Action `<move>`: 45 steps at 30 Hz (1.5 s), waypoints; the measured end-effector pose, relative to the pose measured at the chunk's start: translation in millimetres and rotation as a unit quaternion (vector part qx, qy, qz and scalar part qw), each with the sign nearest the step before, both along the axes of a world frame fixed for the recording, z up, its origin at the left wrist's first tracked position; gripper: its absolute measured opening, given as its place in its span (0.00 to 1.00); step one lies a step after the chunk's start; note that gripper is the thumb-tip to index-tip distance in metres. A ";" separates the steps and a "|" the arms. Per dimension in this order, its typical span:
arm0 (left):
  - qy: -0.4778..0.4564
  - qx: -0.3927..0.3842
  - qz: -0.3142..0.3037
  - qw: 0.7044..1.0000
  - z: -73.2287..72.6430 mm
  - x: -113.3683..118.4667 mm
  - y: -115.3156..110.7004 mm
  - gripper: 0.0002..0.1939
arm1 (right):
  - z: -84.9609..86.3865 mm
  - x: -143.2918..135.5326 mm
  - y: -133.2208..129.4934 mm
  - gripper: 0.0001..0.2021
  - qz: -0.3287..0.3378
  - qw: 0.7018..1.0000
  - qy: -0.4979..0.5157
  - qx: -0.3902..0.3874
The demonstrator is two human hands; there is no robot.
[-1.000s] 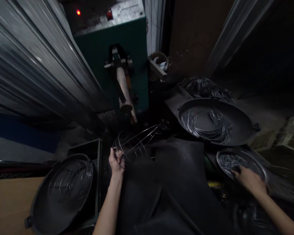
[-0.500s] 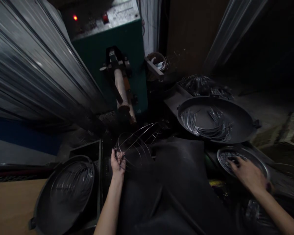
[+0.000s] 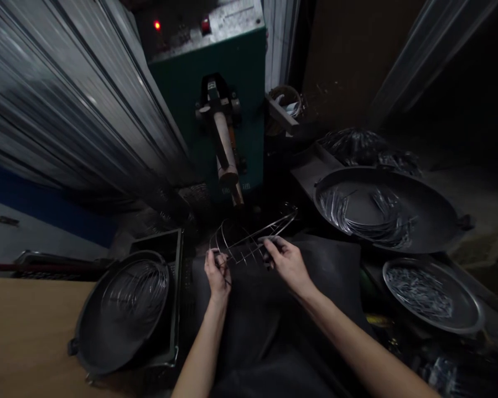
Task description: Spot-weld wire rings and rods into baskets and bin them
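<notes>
A thin curved wire frame point(image 3: 236, 243) hangs over the dark cloth on my lap, below the green machine point(image 3: 170, 94). My left hand point(image 3: 218, 272) grips its left end between thumb and fingers. At the frame's right side is my right hand point(image 3: 285, 260), its fingers pinched together near the wires; what lies between them is too small and dark to name. The machine's round arm point(image 3: 225, 146) points down toward the frame. To the right stands a shallow metal bowl point(image 3: 423, 293) of small metal pieces.
A large dark pan point(image 3: 431, 215) with bent wires stands at the right. Another pan point(image 3: 108, 342) holding curved wires sits at the left, by a wooden board point(image 3: 25, 331). Corrugated metal point(image 3: 87, 83) rises at the upper left.
My right hand has left the bowl of small pieces and moved left to the wire frame. My left hand still holds the frame. The view has shifted slightly.
</notes>
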State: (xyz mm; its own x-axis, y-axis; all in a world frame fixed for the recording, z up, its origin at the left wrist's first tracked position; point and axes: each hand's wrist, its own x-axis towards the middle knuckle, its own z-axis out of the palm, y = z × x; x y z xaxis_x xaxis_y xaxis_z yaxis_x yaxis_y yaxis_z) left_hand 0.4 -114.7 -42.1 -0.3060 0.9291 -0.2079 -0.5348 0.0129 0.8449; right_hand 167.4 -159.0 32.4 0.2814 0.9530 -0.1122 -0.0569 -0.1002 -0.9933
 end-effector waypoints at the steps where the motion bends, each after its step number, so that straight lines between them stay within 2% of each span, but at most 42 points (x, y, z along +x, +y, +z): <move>1: 0.039 -0.010 -0.012 0.999 -1.9 -6.6 -3.7 0.13 | 0.3 -7.4 5.1 0.21 -0.010 1.000 -0.012 0.017; 3: 0.146 -0.029 -0.008 0.989 1.2 -23.5 -10.1 0.10 | -1.2 -17.8 8.4 0.18 -0.016 0.997 -0.062 0.048; 6: 0.297 0.019 0.009 0.955 27.5 -41.4 -16.3 0.08 | -8.8 -30.1 -2.2 0.14 0.011 0.984 -0.152 0.098; 7: 0.328 0.053 -0.019 0.943 40.5 -41.7 -17.6 0.08 | -12.7 -34.6 -8.4 0.13 0.021 0.978 -0.174 0.112; 9: 0.356 0.107 -0.140 0.918 66.0 -33.8 -19.4 0.05 | -21.4 -44.2 -22.5 0.12 0.040 0.969 -0.202 0.133; 11: 0.341 0.107 -0.270 0.894 83.1 -19.0 -21.5 0.03 | -30.2 -52.8 -36.8 0.12 0.052 0.967 -0.212 0.134; 12: 0.326 0.093 -0.314 0.887 86.7 -11.2 -23.3 0.04 | -34.2 -56.2 -43.3 0.13 0.056 0.967 -0.212 0.130; 14: 0.306 0.063 -0.342 0.887 84.6 2.2 -28.9 0.10 | -40.4 -61.3 -54.5 0.12 0.058 0.970 -0.204 0.123; 18: 0.343 0.044 -0.229 0.910 65.0 14.8 -39.9 0.14 | -45.8 -64.9 -68.0 0.12 0.058 0.976 -0.177 0.115; 20: 0.353 0.042 -0.195 0.914 59.4 15.9 -42.4 0.14 | -46.1 -64.1 -69.7 0.12 0.056 0.977 -0.174 0.113; 26: 0.312 0.037 -0.237 0.919 62.6 9.8 -47.6 0.09 | -46.5 -61.2 -59.0 0.12 0.092 0.965 -0.216 0.120; 30: 0.256 0.000 -0.220 0.941 63.5 6.9 -49.7 0.11 | -47.3 -64.7 -53.5 0.12 0.116 0.953 -0.256 0.113; 33: 0.245 0.016 -0.207 0.947 63.0 2.9 -47.6 0.11 | -43.8 -61.0 -54.9 0.12 0.151 0.941 -0.289 0.093; 36: 0.252 0.022 -0.203 0.946 64.6 -7.7 -41.2 0.12 | -34.1 -36.7 -59.6 0.10 0.192 0.931 -0.300 0.080; 38: 0.253 0.024 -0.209 0.944 66.9 -16.5 -35.2 0.13 | -25.0 -8.0 -63.3 0.11 0.185 0.935 -0.293 0.071; 42: 0.196 0.037 -0.205 0.958 69.3 -27.8 -27.6 0.15 | -8.6 53.4 -67.5 0.15 0.105 0.948 -0.299 0.025; 45: 0.157 0.027 -0.223 0.962 67.2 -28.9 -28.7 0.17 | -2.8 79.9 -68.0 0.16 0.045 0.952 -0.304 -0.009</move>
State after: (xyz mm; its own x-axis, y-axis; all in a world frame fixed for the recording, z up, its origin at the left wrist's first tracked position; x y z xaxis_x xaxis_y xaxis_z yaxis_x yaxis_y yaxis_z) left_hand -28.5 -143.4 25.1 0.0865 0.9893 -0.1172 -0.2046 0.1328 0.9698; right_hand 247.4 -227.0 29.6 0.2162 0.9759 0.0287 0.5370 -0.0943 -0.8383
